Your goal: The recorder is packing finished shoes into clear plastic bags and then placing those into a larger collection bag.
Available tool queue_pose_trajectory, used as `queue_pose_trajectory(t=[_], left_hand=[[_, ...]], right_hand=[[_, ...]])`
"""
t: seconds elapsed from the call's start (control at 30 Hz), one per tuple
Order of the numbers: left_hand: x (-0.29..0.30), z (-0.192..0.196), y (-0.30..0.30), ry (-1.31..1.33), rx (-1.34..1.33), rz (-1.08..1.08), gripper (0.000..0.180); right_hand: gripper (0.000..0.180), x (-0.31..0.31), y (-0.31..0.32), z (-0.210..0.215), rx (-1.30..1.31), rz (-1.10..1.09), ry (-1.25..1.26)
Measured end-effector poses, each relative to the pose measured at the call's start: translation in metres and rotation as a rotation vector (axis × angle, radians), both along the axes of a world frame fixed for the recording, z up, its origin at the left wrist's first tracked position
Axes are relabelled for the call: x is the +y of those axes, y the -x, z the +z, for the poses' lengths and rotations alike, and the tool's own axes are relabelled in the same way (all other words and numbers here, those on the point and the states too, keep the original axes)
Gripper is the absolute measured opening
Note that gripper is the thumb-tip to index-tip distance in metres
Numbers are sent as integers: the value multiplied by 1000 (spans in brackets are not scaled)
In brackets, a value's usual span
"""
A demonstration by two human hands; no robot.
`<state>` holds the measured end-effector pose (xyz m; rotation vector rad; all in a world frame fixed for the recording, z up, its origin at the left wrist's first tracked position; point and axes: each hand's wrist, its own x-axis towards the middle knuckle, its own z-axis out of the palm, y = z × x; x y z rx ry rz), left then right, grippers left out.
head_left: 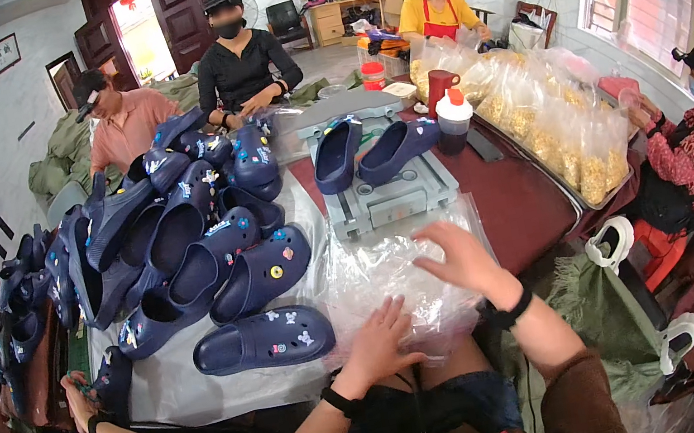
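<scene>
Clear plastic bags (375,274) lie in a loose, shiny layer in front of me at the table's edge. My left hand (377,340) rests flat on their near part, fingers spread. Over their right side my right hand (463,259) is raised, thumb and fingers apart and nothing between them. Just left of the bags lies a navy clog (244,344) with small charms. A big heap of similar clogs (185,234) rises behind it. Beyond the bags stands a grey plastic stand (391,203), carrying two navy clogs, a left one (338,156) and a right one (398,150).
A bottle with a red and white top (454,118) and a dark red cup (440,89) stand behind the stand. At right is a tray of filled clear bags (574,146). A co-worker's hand (79,399) is near my left; several other people sit around.
</scene>
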<state>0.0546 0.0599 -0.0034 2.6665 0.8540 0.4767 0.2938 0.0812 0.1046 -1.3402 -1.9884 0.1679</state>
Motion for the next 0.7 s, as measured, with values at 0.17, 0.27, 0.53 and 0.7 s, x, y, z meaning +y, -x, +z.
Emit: queue_pose_trajectory(t=[0.17, 0.27, 0.53, 0.7], left_hand=[[-9, -4, -2, 5, -9, 35, 87], [-11, -6, -8, 2, -15, 45, 85], [-15, -10, -12, 61, -16, 22, 78], [-19, -15, -8, 67, -39, 73, 77]], right_hand=[[56, 122, 14, -19, 32, 5, -54], [71, 176, 13, -48, 21, -84, -30], [62, 206, 0, -57, -159, -271, 73], [51, 130, 8, -44, -102, -381, -23]])
